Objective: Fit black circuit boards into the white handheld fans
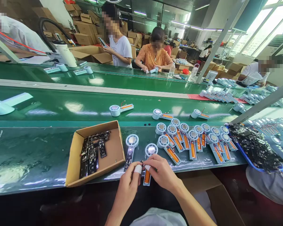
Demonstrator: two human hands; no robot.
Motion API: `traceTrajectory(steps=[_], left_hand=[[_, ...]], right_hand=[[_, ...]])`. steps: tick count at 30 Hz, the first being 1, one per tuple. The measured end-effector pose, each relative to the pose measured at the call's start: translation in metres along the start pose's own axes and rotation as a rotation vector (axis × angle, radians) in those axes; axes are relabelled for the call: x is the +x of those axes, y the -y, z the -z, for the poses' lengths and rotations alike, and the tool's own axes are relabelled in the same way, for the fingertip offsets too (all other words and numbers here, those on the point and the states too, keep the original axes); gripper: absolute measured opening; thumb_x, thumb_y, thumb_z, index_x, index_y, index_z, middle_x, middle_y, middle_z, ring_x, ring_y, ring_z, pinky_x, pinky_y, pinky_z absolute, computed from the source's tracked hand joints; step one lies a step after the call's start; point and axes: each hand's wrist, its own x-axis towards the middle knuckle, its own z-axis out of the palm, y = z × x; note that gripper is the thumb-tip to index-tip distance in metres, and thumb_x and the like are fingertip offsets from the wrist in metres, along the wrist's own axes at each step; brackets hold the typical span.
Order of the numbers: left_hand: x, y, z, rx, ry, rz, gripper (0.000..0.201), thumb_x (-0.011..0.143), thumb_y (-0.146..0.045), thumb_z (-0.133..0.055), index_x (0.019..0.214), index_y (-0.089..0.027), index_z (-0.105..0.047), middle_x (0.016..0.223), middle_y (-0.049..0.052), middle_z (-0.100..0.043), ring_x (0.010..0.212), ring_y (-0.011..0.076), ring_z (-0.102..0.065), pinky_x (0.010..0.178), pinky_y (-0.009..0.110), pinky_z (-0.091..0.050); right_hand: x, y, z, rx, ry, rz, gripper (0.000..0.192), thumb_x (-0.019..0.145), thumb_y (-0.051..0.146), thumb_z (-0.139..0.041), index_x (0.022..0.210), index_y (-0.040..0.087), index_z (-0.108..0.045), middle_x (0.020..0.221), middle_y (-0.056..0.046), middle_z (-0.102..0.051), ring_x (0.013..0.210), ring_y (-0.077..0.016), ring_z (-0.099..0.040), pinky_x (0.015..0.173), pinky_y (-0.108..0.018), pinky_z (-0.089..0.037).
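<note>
My left hand [131, 179] and my right hand [164, 172] meet at the bench's front edge, fingers closed in a pinch with white coverings on some fingertips. Between them is a small dark piece, too hidden to name. Right below lies a light-blue handheld fan [151, 149], its handle open on an orange battery and jutting past the edge. Just left of it, another fan [132, 140] lies with a black circuit board [129, 158] along its handle. Farther left, a cardboard box [72, 157] holds several black circuit boards [91, 157].
Several open fans [192, 135] with orange batteries lie to the right. Beyond them stands a blue tray [246, 159] heaped with black boards. Spaced fans [114, 110] sit on the green conveyor [89, 94] ahead. Co-workers [153, 56] sit across it. A slanted metal post [261, 102] rises at right.
</note>
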Motion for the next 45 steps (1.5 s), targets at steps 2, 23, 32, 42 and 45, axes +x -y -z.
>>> traceTrajectory(steps=[2, 23, 32, 42, 45], left_hand=[[0.002, -0.004, -0.001, 0.003, -0.004, -0.023, 0.044, 0.088, -0.059, -0.049, 0.103, -0.020, -0.063, 0.055, -0.007, -0.046, 0.048, 0.0150, -0.045, 0.046, 0.025, -0.035], [0.003, -0.010, -0.010, -0.164, -0.082, 0.036, 0.044, 0.078, -0.041, -0.056, 0.116, -0.019, -0.055, 0.068, -0.001, -0.066, 0.048, 0.0152, -0.058, 0.044, 0.026, -0.046], [0.001, 0.005, -0.012, 0.066, -0.206, -0.226, 0.033, 0.083, -0.036, -0.055, 0.106, -0.022, -0.073, 0.113, 0.010, -0.078, 0.106, 0.0298, -0.072, 0.094, 0.044, -0.057], [0.009, 0.002, -0.004, -0.049, -0.135, -0.142, 0.038, 0.081, -0.042, -0.058, 0.107, -0.020, -0.075, 0.102, 0.009, -0.079, 0.070, 0.0213, -0.072, 0.064, 0.032, -0.061], [0.013, 0.000, 0.002, -0.052, -0.057, -0.150, 0.037, 0.083, -0.044, -0.059, 0.106, -0.021, -0.077, 0.100, 0.008, -0.079, 0.068, 0.0204, -0.071, 0.060, 0.031, -0.060]], right_hand=[[-0.002, -0.002, -0.001, -0.020, 0.007, 0.028, 0.031, 0.093, 0.006, -0.053, 0.110, 0.023, -0.074, 0.100, -0.007, -0.068, 0.092, -0.0193, -0.066, 0.084, -0.030, -0.054], [-0.001, -0.008, -0.014, -0.055, -0.259, -0.053, 0.019, 0.086, 0.008, -0.058, 0.088, 0.022, -0.070, 0.087, -0.004, -0.066, 0.080, -0.0178, -0.060, 0.070, -0.028, -0.048], [-0.002, -0.001, -0.018, -0.434, -0.184, 0.022, 0.021, 0.091, 0.006, -0.052, 0.085, 0.022, -0.064, 0.085, -0.007, -0.064, 0.075, -0.0211, -0.054, 0.069, -0.032, -0.045], [0.002, -0.012, -0.025, -0.247, -0.256, 0.012, 0.020, 0.090, 0.008, -0.053, 0.086, 0.022, -0.065, 0.087, -0.006, -0.065, 0.079, -0.0196, -0.059, 0.071, -0.029, -0.048], [0.005, -0.010, -0.010, -0.106, -0.177, -0.021, 0.020, 0.091, 0.008, -0.055, 0.097, 0.022, -0.068, 0.093, -0.005, -0.065, 0.084, -0.0183, -0.062, 0.074, -0.028, -0.050]])
